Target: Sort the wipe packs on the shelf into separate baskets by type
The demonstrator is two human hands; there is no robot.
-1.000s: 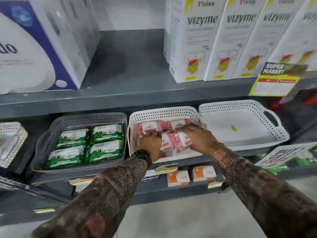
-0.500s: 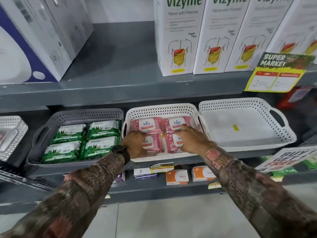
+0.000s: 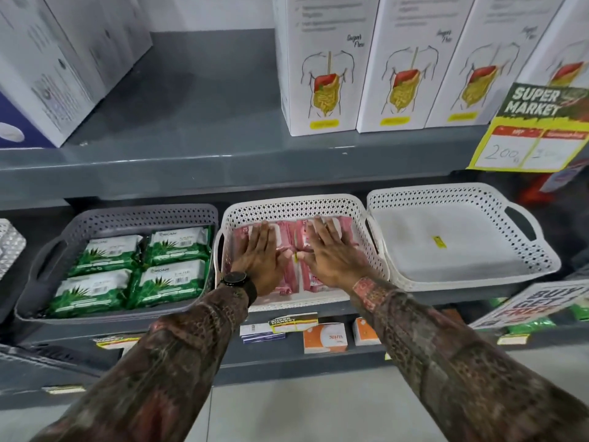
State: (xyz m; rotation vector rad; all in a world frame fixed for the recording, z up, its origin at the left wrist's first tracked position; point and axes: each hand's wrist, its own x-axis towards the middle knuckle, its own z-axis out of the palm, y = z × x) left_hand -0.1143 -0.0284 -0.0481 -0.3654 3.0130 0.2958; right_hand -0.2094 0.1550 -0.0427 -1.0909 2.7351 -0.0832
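Fingers of the left hand spread flat, apart, pressing down on the pink packs in the middle white basket. Same on the right hand: splayed, palm down, gripping nothing. Pink packs side by side under both palms, filling the basket floor. Green packs four together in the grey basket just to the left. Second white basket on the right, bare but for a small yellow sticker.

Risk from here, probably: glossy film wrappers, slippery, so an uneven push could slide one pack over its neighbour or buckle the row. Light plastic basket close to the shelf edge, so a hard shove could nudge it forward or against the grey one.

Packs soft, pillowy, rectangular, shiny. Baskets rigid, perforated lattice walls, rounded corners, cut-out handles. Shelf smooth grey metal, by the look.
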